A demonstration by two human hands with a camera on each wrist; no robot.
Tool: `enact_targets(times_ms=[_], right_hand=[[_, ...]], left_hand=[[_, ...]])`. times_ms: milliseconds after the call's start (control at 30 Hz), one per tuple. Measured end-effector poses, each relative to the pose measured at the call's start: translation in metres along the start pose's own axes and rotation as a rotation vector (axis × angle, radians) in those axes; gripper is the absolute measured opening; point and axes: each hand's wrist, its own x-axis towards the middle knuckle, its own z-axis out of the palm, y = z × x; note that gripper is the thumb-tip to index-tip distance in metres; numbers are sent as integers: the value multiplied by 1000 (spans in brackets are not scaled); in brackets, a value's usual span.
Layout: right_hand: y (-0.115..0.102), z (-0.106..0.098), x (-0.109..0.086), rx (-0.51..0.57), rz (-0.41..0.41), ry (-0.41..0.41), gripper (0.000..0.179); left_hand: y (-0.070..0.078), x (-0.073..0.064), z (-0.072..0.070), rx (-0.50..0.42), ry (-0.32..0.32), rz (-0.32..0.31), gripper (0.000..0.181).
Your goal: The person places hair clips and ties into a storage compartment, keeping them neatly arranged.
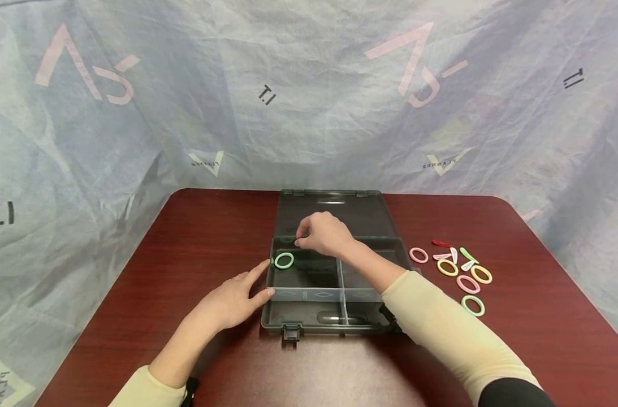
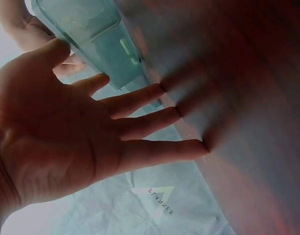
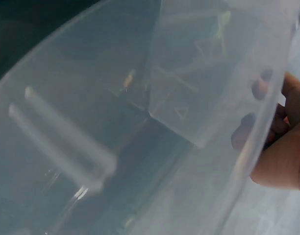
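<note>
A dark see-through divided box (image 1: 303,323) lies on the table with its lid (image 1: 334,212) folded back. One green ring (image 1: 284,260) lies in its back left compartment. My left hand (image 1: 227,299) rests along the box's left side, index finger and thumb touching the wall; in the left wrist view its fingers (image 2: 150,151) are straight and spread. My right hand (image 1: 324,233) is over the back left compartment, thumb and fingertips together near the back wall. Through clear plastic the right wrist view shows its bent fingers (image 3: 243,132); I cannot tell whether they hold anything.
On the table right of the box lie pink (image 1: 418,255), yellow (image 1: 481,275) and green rings (image 1: 472,306), beside several small hair clips, among them a red clip (image 1: 440,243) and a green clip (image 1: 469,255). A latch (image 1: 290,333) juts from the box's front. A printed cloth (image 1: 309,141) hangs behind.
</note>
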Motion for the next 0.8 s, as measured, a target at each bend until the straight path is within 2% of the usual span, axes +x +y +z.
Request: enact_targets(times_ms=[400, 567, 800], right_hand=[[17, -41, -18, 144, -45, 35, 7], [25, -59, -29, 184, -23, 61, 9], [48, -75, -47, 226, 19, 97, 11]], left_hand=[[1, -3, -1, -18, -2, 24, 72], [-1, -4, -3, -14, 0, 32, 72], [-7, -9, -5, -8, -2, 31, 73]])
